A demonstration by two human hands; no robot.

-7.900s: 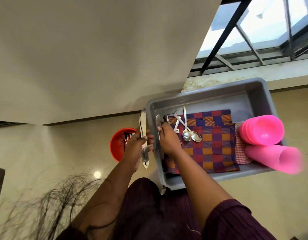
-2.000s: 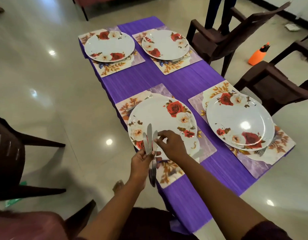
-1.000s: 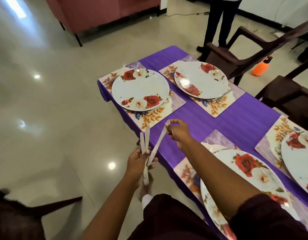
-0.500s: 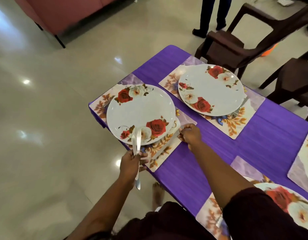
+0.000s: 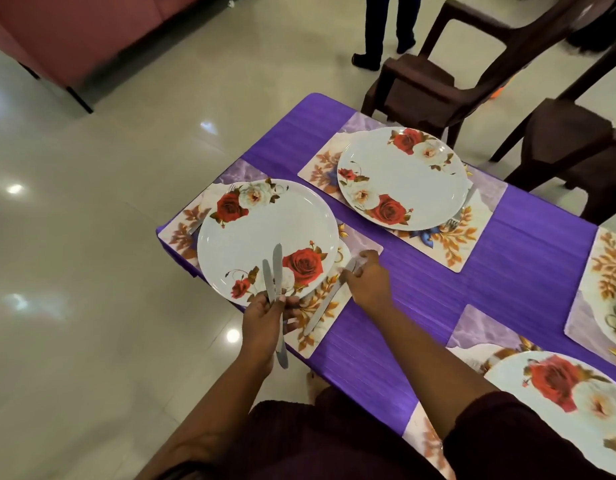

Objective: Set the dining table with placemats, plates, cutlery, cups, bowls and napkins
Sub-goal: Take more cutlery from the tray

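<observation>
Laying table knife on placemat beside rose plate, right hand pinches its end; left hand grips 2 spare knives. Steel: stiff, slick, light; hold by handle.

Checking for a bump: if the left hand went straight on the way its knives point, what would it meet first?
Probably the rose plate: the knives in the left hand already overlap its near rim, though height is unclear.

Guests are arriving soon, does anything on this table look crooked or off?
Nothing spilled or broken. The placemat under the near-left plate overhangs the table edge slightly, where the right hand lays a knife.
</observation>
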